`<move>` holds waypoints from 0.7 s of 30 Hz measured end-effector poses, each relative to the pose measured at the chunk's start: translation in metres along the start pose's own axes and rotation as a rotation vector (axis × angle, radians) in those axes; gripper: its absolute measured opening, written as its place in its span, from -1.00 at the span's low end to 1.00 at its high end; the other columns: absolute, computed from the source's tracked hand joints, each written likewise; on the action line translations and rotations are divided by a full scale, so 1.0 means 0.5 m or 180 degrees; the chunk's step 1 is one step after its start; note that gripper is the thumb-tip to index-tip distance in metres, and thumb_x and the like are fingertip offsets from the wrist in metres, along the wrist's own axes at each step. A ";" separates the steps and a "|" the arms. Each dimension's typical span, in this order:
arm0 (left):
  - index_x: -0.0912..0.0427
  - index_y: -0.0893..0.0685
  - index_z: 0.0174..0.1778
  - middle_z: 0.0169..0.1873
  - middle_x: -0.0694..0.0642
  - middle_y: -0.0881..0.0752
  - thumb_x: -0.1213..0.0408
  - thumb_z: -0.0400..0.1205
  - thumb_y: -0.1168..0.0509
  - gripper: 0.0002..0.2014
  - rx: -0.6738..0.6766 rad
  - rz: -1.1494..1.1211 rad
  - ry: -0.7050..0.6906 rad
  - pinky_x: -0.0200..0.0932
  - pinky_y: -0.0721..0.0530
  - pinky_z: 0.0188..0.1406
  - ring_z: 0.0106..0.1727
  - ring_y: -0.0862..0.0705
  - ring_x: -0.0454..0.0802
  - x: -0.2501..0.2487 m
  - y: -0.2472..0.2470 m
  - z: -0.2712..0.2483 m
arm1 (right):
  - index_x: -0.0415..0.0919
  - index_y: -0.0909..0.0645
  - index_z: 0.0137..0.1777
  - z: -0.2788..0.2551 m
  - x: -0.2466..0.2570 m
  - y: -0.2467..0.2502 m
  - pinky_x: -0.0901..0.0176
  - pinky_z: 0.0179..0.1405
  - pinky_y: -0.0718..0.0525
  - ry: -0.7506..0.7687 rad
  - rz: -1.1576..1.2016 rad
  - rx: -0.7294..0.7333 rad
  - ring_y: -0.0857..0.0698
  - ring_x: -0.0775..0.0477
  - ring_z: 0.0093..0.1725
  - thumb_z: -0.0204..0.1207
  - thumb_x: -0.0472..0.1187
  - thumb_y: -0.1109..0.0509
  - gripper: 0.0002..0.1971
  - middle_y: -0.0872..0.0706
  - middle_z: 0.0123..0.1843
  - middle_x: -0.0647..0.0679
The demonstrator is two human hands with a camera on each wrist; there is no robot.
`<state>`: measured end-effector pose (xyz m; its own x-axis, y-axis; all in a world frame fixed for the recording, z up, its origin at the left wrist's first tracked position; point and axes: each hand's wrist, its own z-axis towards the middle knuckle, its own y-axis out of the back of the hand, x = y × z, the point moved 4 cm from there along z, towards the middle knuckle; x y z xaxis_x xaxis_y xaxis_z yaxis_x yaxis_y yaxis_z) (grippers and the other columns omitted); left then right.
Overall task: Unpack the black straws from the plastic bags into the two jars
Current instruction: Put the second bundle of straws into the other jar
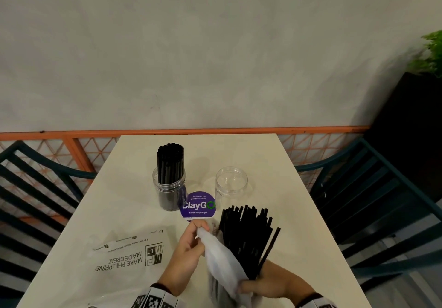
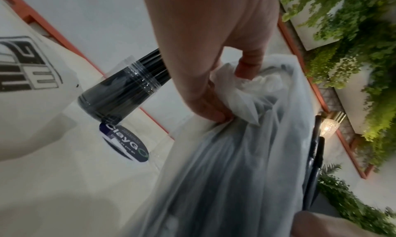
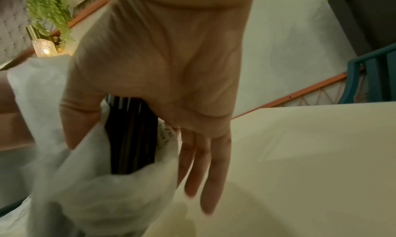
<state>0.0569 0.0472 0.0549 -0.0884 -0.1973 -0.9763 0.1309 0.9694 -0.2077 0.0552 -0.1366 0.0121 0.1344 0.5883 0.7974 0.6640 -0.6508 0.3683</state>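
Note:
A bundle of black straws (image 1: 246,233) fans up out of a translucent white plastic bag (image 1: 222,262) near the table's front edge. My left hand (image 1: 201,230) pinches the bag's crumpled upper edge (image 2: 242,88) between thumb and fingers. My right hand (image 1: 251,283) grips the lower end of the bundle, with the bag bunched round it; in the right wrist view the straws (image 3: 130,139) pass between thumb and palm. A clear jar packed with straws (image 1: 169,183) stands at the centre-left. An empty clear jar (image 1: 231,183) stands to its right, just beyond the fanned straw tips.
A flat printed plastic bag (image 1: 129,252) lies on the cream table (image 1: 299,212) at the front left. A round purple sticker (image 1: 198,206) sits between the jars. Dark slatted chairs (image 1: 373,200) flank the table, with a grey wall and an orange rail behind.

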 end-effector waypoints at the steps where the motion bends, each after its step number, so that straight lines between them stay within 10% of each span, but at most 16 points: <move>1: 0.13 -0.52 -0.25 -0.38 -0.02 -0.55 0.39 0.33 -0.21 -0.87 0.0036 0.0156 -0.0043 -0.33 -0.46 -0.38 -0.33 -0.48 -0.10 -0.006 0.000 0.000 | 0.34 -0.42 0.17 -0.002 0.001 0.003 0.18 0.28 -0.59 -0.0064 -0.0075 -0.0014 -0.60 0.03 0.24 0.32 -0.02 -0.48 -0.54 -0.62 0.25 0.07; 9: -0.21 -0.60 -0.13 0.01 0.03 -0.51 0.04 0.21 -0.34 -0.70 -0.0370 0.1357 -0.0275 -0.48 -0.54 -0.09 0.04 -0.59 -0.12 -0.033 0.009 0.002 | -0.12 -0.41 0.27 -0.001 -0.023 0.055 0.12 -0.09 -0.76 -0.0150 0.0421 -0.0909 -0.69 -0.06 0.09 0.34 0.04 -0.51 -0.44 -0.63 0.19 -0.06; 12: -0.26 -0.60 -0.06 0.06 0.02 -0.42 0.07 0.25 -0.38 -0.66 -0.0142 0.1244 -0.0251 -0.20 -0.67 0.06 0.10 -0.60 -0.07 -0.040 -0.013 0.000 | -0.27 -0.59 0.05 0.003 -0.035 0.065 0.02 -0.22 -0.79 -0.0303 0.0766 -0.1437 -0.76 -0.12 -0.18 0.31 -0.03 -0.57 -0.58 -0.74 -0.02 -0.23; 18: -0.15 -0.63 -0.12 0.04 -0.02 -0.47 0.04 0.23 -0.57 -0.64 -0.0427 0.1329 -0.0425 -0.34 -0.67 -0.19 0.01 -0.67 -0.04 -0.035 -0.031 -0.009 | -0.46 -0.54 -0.14 -0.004 -0.030 0.079 0.16 -0.47 -0.65 -0.0437 0.0857 -0.2324 -0.66 -0.07 -0.50 0.29 -0.25 -0.57 -0.67 -0.68 -0.38 -0.24; 21: -0.22 -0.57 -0.16 0.00 -0.11 -0.46 -0.16 0.08 -0.47 -0.57 -0.0711 0.1526 -0.0525 -0.32 -0.66 -0.23 -0.01 -0.64 -0.08 -0.030 -0.044 -0.011 | -0.43 -0.52 -0.03 -0.001 -0.017 0.075 0.08 -0.34 -0.57 -0.0431 0.0875 -0.2373 -0.64 -0.16 -0.32 0.33 -0.31 -0.47 -0.72 -0.68 -0.24 -0.23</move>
<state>0.0501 0.0298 0.0744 0.0876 0.2708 -0.9586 -0.0956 0.9602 0.2625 0.0784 -0.1661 0.0192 0.3414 0.3825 0.8586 -0.0651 -0.9016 0.4276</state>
